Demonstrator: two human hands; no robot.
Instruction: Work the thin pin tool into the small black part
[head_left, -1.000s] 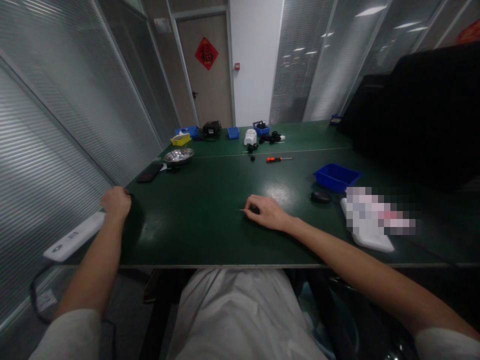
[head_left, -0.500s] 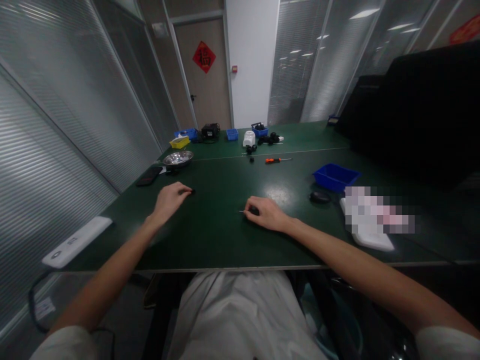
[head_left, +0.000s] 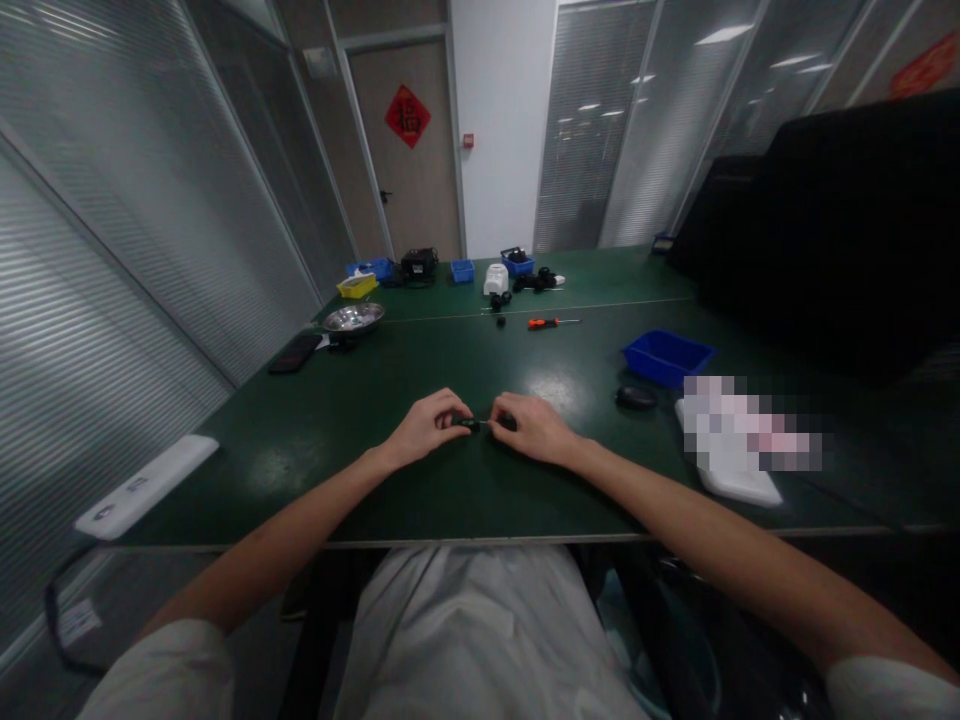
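Over the middle of the green table (head_left: 405, 500), both hands nearly meet. My left hand (head_left: 427, 430) pinches a small black part (head_left: 470, 425) between thumb and fingertips. In my right hand (head_left: 536, 428) is a black piece with a thin metal rod (head_left: 508, 421), mostly covered by the curled fingers. The rod points left at the small black part; whether the two touch, I cannot tell.
An orange-handled screwdriver (head_left: 544, 323) lies farther back. To the right are a blue tray (head_left: 667, 358), a black computer mouse (head_left: 636, 398) and a white flat object (head_left: 731, 475). Leftward sit a metal bowl (head_left: 354, 319), a phone (head_left: 295, 354) and a white power strip (head_left: 148, 485).
My left hand has come right and slightly toward me, carrying the small black part up to the rod's tip. My right hand has stayed almost still.
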